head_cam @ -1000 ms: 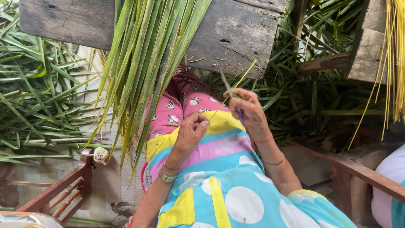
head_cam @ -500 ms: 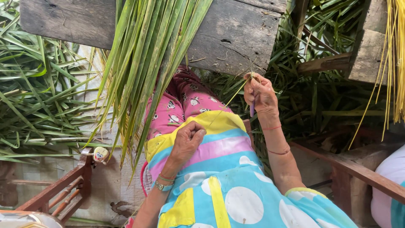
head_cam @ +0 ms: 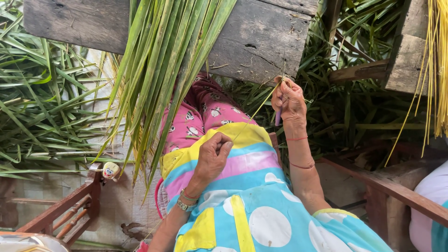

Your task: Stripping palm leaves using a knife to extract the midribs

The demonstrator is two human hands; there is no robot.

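Pulling apart along a thin pale leaf rib (head_cam: 254, 112), the two hands now stand wider than a second ago: the rib runs taut on a slant from lower left to upper right in the middle of the frame.

At the far left a heap of cut green palm leaves (head_cam: 42, 102) lies on the ground, and at the lower left a brown wooden chair frame (head_cam: 70, 205) shows with a small round toy figure (head_cam: 111, 171) on its post. A hanging bundle of long green leaves (head_cam: 163, 60) drapes over the weathered grey wooden desk (head_cam: 261, 37) at top centre.

The left hand (head_cam: 212, 156) is closed in a fist, pinching the lower end of the rib against the lap. It has dropped slightly and turned since a second ago.

The right hand (head_cam: 289, 100) has risen from beside the lap to just under the desk's edge; it is closed around the rib's upper end and a small purple-handled knife (head_cam: 278, 116), blade hidden. Judging by this, the rib has been drawn clear of its leaf blade.

At the far right, yellow stripped ribs (head_cam: 438, 65) hang in a sheaf. No basket, bowl or other container is in view; the leaves lie loose.
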